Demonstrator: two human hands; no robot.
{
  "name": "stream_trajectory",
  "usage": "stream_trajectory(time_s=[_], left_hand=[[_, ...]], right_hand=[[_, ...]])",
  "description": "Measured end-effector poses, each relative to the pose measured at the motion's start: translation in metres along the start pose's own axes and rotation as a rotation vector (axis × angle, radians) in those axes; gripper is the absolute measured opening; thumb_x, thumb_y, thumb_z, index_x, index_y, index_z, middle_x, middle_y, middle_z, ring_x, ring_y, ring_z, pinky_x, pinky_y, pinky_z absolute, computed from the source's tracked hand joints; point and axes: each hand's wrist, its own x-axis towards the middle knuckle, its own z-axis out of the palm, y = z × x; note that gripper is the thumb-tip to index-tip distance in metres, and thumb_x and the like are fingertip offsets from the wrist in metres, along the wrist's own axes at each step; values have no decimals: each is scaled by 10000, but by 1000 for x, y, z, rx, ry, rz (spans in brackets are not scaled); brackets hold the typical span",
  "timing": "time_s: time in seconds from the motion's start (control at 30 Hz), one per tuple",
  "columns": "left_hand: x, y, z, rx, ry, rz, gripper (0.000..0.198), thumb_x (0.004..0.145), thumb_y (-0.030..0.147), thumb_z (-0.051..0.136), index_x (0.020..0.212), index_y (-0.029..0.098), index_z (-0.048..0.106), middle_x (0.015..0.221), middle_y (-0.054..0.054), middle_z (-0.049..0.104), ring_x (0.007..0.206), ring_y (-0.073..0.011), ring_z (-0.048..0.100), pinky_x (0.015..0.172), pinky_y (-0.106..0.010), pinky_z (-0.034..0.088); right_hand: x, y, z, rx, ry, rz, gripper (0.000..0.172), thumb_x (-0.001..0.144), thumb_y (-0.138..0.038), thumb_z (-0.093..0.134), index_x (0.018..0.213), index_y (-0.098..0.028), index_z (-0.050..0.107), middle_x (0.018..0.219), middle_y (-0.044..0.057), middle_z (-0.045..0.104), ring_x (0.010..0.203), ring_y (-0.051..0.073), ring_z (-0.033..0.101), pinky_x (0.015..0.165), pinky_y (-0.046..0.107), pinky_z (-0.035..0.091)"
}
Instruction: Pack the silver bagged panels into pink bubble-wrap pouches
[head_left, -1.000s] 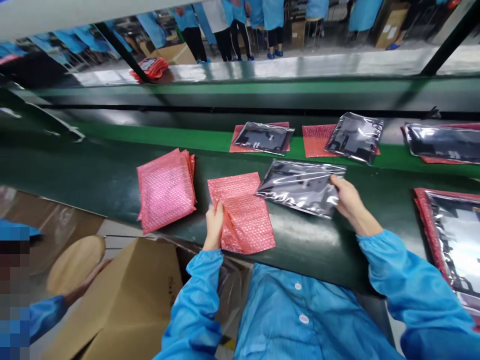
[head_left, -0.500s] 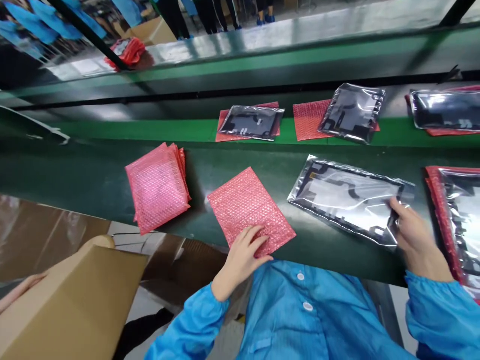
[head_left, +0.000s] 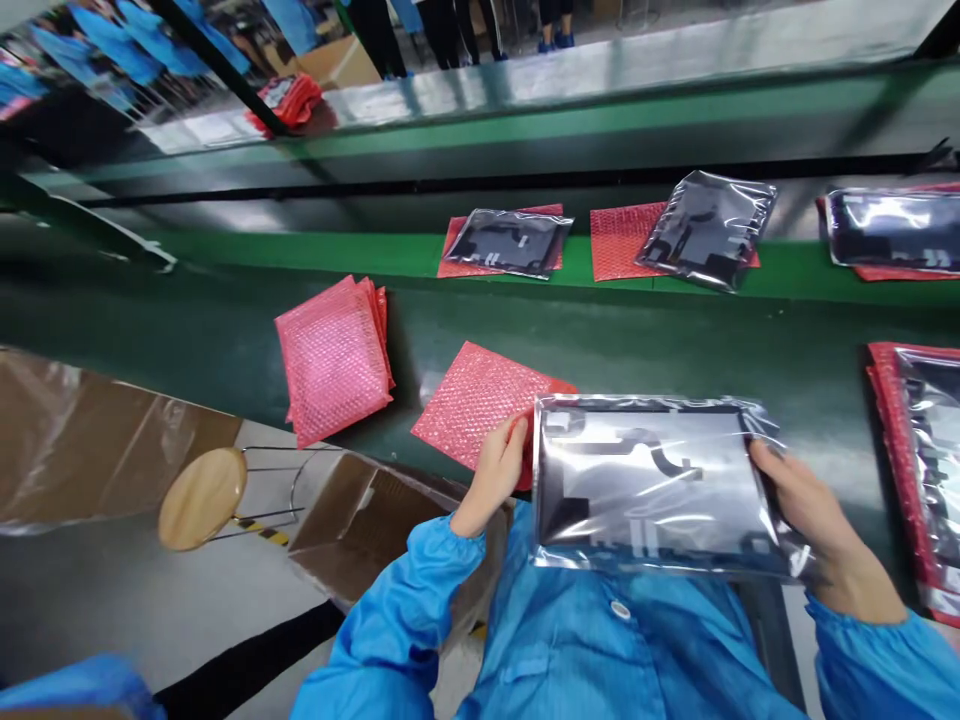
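Observation:
My right hand (head_left: 806, 510) grips the right end of a flat dark panel in a clear plastic bag (head_left: 652, 480), raised off the bench in front of my chest. My left hand (head_left: 495, 465) pinches the near right edge of a pink bubble-wrap pouch (head_left: 480, 395) that lies partly on the green bench. The bagged panel's left end overlaps this pouch and hides its right part. Left of it sits a stack of pink bubble-wrap pouches (head_left: 335, 365), apart from both hands.
Bagged panels (head_left: 510, 242) on pink pouches line the green strip (head_left: 300, 250) behind. At the right edge lies a stack of pouches with a bagged panel (head_left: 930, 450) on top. A wooden stool (head_left: 202, 498) and an open cardboard box (head_left: 360, 515) stand below left.
My right hand has lifted the bagged panel and brought it left, toward the pouch. My left hand has gone from lying on the pouch to pinching its edge. A carton at lower left has moved mostly away.

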Motion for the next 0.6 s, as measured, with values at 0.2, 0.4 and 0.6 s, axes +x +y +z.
stream_trajectory(time_s=[0.2,0.4,0.6], left_hand=[[-1,-1,8,103,146,194,301,936,388,517,1034,201,732,1076,-102,737,1133,-282,626,1067,-434,445],[-6,-19,21,623,25,387,585,839,90,446,1419,115,521,1454,-163,558,1349,-294,492,1163,-490,358],[-24,-22,3,992,207,181,245,843,262,591,1046,145,666,1100,-175,687,1063,-325,625,884,-412,475]], right_hand=[[3,-9,28,-18,-162,110,441,513,-579,857,680,-204,697,657,85,699,690,282,685,489,309,512],[18,-8,46,-3,-234,-10,410,617,-564,838,716,-190,705,680,53,707,728,263,682,606,323,538],[40,-3,70,26,-18,-69,533,601,-666,789,761,-162,713,671,45,694,740,256,668,636,316,499]])
